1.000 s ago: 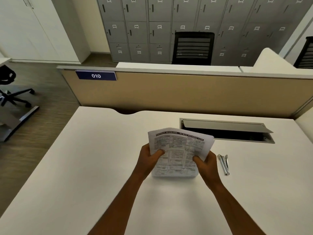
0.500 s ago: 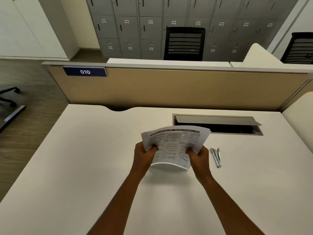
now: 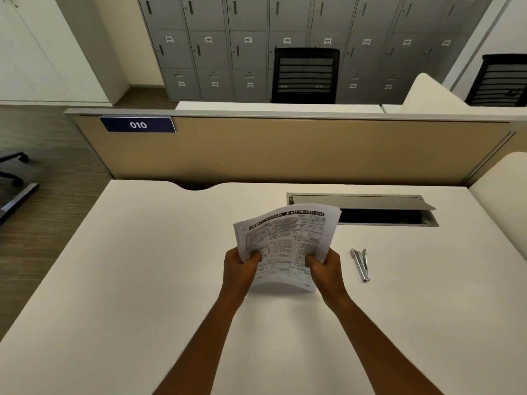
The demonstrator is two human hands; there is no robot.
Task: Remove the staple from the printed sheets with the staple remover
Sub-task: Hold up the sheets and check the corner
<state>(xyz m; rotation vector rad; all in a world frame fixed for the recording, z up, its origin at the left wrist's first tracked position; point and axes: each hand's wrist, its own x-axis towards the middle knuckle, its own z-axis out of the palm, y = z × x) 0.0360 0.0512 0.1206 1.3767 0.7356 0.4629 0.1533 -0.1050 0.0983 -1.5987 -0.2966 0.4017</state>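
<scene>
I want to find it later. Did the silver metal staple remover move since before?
No. The silver metal staple remover lies in the same spot, just in front of the grey desk hatch.

The white desk [image 3: 137,280] bears a metal staple remover [image 3: 360,265]

"010" on partition plate [image 3: 138,125], printed sheets [image 3: 285,240] headed, seemingly, "HUMAN POVERTY LINE", locker tags [image 3: 248,40] 026, 027

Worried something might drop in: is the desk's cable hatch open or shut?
Open. The cable hatch has its grey lid tilted up, with a dark cavity showing beneath.
</scene>
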